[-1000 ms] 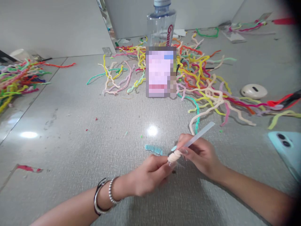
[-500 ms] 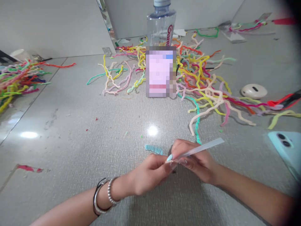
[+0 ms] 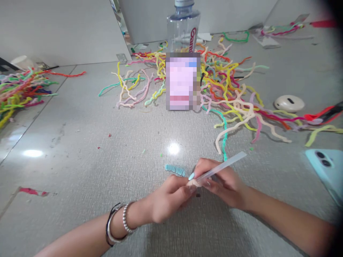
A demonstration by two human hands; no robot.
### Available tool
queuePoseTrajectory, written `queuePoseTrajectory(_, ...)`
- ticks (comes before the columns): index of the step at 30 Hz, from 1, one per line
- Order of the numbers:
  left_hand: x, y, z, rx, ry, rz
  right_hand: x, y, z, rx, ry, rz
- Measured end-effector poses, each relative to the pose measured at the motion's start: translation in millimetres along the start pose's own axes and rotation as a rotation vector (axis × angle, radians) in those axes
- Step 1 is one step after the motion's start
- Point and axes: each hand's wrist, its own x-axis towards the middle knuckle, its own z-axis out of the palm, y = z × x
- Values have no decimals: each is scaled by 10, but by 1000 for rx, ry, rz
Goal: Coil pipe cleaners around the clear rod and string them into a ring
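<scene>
My left hand is closed, its thumb and forefinger pinching a small pale, fuzzy piece of pipe cleaner. Most of that piece is hidden by the fingers. Close against it on the right, my right hand grips a translucent, straw-like strip. The strip's lower end meets the pale piece between the fingertips, while its free end slants up to the right. Just beyond the hands, a short coiled light-blue pipe cleaner lies on the table.
Many coloured pipe cleaners spread across the back right, with another heap at far left. A clear bottle stands behind a blurred upright screen. A white oval case and light-blue phone lie at right.
The strip's free end has swung a little left and upward, so it stands steeper. More of the pale piece shows between the fingertips. Both hands stay almost in place.
</scene>
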Motion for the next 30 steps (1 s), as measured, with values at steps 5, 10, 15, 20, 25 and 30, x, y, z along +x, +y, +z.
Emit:
queuePoseTrajectory(5,25,-6,-14,-101,-7,11,14,-17,-12,-27,6,97)
queuePoseTrajectory(10,32,49,-39,-78,-86,-19,38,-20,-40,-3,-53,62)
queuePoseTrajectory(15,15,70,-49,-101,-132,-27,42,-9,-51,151,-117,54)
queuePoseTrajectory(20,2,101,-41,-85,-131,-56,51,22,-35,147,-103,37)
queuePoseTrajectory(25,5,94,5,-6,-52,-72,61,15,-11,81,11,70)
queuePoseTrajectory(30,12,97,59,28,54,-46,50,-4,0,173,42,128)
